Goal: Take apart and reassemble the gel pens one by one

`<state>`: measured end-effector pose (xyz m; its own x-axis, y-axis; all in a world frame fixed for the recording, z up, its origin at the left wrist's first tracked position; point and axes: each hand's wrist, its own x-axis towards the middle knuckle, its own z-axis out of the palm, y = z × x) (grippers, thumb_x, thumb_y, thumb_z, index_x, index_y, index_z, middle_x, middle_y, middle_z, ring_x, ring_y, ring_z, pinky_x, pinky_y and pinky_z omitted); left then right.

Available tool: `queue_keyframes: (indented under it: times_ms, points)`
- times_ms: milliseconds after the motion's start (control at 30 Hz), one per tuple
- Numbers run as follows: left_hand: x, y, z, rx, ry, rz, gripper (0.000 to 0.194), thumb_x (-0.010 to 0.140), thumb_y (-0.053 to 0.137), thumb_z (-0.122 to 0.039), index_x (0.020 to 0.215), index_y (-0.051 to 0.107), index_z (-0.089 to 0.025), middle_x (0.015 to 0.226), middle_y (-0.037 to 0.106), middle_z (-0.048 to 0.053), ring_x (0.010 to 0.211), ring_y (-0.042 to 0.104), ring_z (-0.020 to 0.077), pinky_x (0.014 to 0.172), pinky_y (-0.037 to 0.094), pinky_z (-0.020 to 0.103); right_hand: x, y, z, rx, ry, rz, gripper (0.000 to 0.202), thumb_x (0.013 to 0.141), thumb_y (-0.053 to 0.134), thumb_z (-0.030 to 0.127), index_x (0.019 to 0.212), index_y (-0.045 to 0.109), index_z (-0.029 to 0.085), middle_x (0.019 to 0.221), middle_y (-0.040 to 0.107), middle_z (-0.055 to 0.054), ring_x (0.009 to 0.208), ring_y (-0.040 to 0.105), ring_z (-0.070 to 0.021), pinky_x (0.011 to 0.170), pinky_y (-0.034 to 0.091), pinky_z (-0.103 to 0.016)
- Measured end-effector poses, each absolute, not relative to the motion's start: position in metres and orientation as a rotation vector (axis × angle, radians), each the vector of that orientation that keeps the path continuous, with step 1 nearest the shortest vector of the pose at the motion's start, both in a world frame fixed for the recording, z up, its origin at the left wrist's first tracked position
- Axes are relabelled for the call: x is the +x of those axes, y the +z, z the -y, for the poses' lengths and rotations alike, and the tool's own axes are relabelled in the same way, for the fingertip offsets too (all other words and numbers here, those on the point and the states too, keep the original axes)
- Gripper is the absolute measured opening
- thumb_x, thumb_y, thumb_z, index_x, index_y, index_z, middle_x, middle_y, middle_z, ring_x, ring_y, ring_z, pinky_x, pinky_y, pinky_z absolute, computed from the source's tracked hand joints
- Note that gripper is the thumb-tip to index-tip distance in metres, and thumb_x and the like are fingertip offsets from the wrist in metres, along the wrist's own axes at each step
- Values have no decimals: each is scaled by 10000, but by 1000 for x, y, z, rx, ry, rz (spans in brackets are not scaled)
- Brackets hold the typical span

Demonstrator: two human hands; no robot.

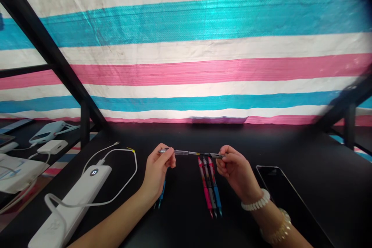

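Observation:
My left hand (pixel 162 162) pinches a clear pen barrel (pixel 181 152) above the black table. My right hand (pixel 234 164) has its fingers closed on the dark grey end section of a pen (pixel 214 155). Between the two parts runs a thin refill (pixel 194 154), bridging from the barrel to the grey section. Just below and left of my right hand, three pens lie side by side: a pink one (pixel 205 192), a grey one (pixel 211 193) and a blue one with a pink top (pixel 217 195). Partly hidden behind my left hand and wrist are blue pen pieces (pixel 161 195).
A white power bank (pixel 72 205) with a white cable (pixel 116 192) lies on the left of the table (pixel 180 224). On the right lies a black phone (pixel 286 193). Black frame bars (pixel 55 58) slant up at both sides before a striped tarp (pixel 203 73).

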<state>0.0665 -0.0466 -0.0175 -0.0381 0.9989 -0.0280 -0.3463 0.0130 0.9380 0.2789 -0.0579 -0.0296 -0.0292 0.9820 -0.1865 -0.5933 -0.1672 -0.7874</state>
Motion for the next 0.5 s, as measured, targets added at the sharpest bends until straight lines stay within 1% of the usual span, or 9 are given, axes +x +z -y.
queue_keyframes:
  times_ms: [133,233,367,500]
  points:
    - [67,-19,48,940,1341,-975,233,791,692,-306,679,537,-173,592,547,-22,555,469,105,542,374,222,278,-29,60,-865,1554,673,129,640,597,152,705,496,198,493,458,60,431,359,-78,409,216,-198]
    - [69,-18,49,977,1300,-967,231,808,680,-316,689,543,-173,598,556,-19,551,477,108,550,376,229,274,-24,64,-892,1518,856,141,703,622,158,766,503,199,565,519,51,480,428,-85,438,296,-197]
    - [71,-16,51,1014,1266,-974,242,812,677,-321,680,539,-172,596,556,-18,549,482,111,556,379,235,267,-17,70,-1018,1306,1209,167,781,656,204,842,500,205,688,628,2,569,522,-121,497,400,-225]
    - [70,-15,51,1008,1278,-975,239,806,680,-319,680,542,-171,594,559,-17,547,481,112,559,382,236,264,-18,71,-1043,1189,1296,210,827,664,264,917,480,221,793,671,-38,656,589,-157,521,450,-236]
